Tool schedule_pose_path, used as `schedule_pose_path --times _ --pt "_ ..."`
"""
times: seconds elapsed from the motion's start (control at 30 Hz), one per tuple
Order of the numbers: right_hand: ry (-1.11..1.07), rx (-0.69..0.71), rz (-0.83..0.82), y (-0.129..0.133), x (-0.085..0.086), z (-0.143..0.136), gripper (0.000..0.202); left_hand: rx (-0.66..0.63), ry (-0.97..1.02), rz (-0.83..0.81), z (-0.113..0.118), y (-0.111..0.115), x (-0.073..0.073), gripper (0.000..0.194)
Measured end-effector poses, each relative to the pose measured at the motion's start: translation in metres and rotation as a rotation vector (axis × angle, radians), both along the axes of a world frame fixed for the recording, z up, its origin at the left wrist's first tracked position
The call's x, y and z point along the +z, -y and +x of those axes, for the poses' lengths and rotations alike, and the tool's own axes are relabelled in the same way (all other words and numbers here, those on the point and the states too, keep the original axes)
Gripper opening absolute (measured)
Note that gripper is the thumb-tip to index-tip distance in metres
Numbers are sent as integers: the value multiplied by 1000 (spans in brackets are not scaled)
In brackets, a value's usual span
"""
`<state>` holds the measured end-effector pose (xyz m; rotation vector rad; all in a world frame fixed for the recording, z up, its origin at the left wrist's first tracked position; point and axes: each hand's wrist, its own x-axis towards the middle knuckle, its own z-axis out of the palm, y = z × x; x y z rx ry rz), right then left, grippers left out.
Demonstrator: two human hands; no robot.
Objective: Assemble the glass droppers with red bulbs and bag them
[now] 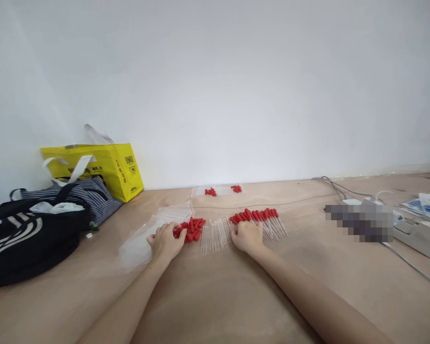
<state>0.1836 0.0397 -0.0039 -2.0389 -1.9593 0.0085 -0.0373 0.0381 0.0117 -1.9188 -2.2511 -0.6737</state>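
Red caps [192, 230] beside left fingers [169, 228], clear tubes [215, 234] alongside

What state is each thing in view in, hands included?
Left hand, fingers bent at the loose red caps
Right hand, fingers curled, grip hidden
Loose red caps, heaped
Bare tubes, uncapped, side by side
Capped tubes, lying in a row
Clear bags, lying flat
Far clear bag, lying flat
Yellow bag, standing
Striped bag, slumped
Black bag, slumped
Power strip, powered or not unclear
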Motion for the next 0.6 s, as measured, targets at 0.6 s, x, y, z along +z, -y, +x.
schedule_pose_path --times 0.6 --pt "-411 598 317 28 -19 52 16 -543 462 174 44 25 -18 25"
